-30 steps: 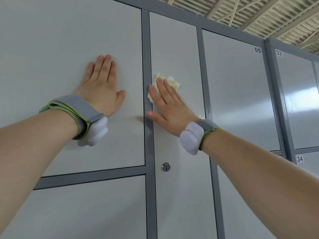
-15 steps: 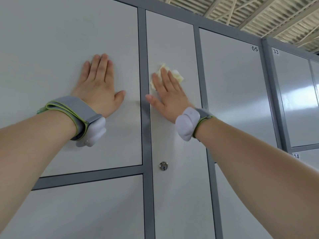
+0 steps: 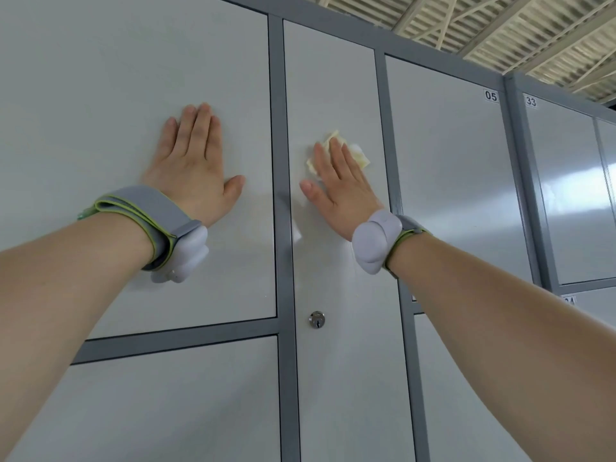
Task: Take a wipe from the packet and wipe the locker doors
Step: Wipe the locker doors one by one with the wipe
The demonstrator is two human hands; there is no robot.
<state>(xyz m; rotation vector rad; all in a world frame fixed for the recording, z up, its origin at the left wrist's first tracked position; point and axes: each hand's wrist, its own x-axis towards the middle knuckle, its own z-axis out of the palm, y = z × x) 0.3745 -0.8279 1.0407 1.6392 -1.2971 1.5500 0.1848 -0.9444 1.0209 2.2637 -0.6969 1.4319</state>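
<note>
Where labels are legible, I read "05" tag (image 3: 490, 95) on the door right of the narrow locker door (image 3: 333, 78) and "33" tag (image 3: 530, 101) on the next cabinet; a third tag (image 3: 569, 300) lower right is cut off by my right forearm (image 3: 500, 328), unreadable. The wipe (image 3: 360, 156) sits mostly hidden under my right hand (image 3: 340, 191), only crumpled yellowish edges showing, pressed to the narrow locker door well above the lock (image 3: 316, 320). Right hand flat, fingers straight and together, thumb out; left hand (image 3: 196, 168) flat on the wide door (image 3: 133, 78), thumb spread, holding nothing.
</note>
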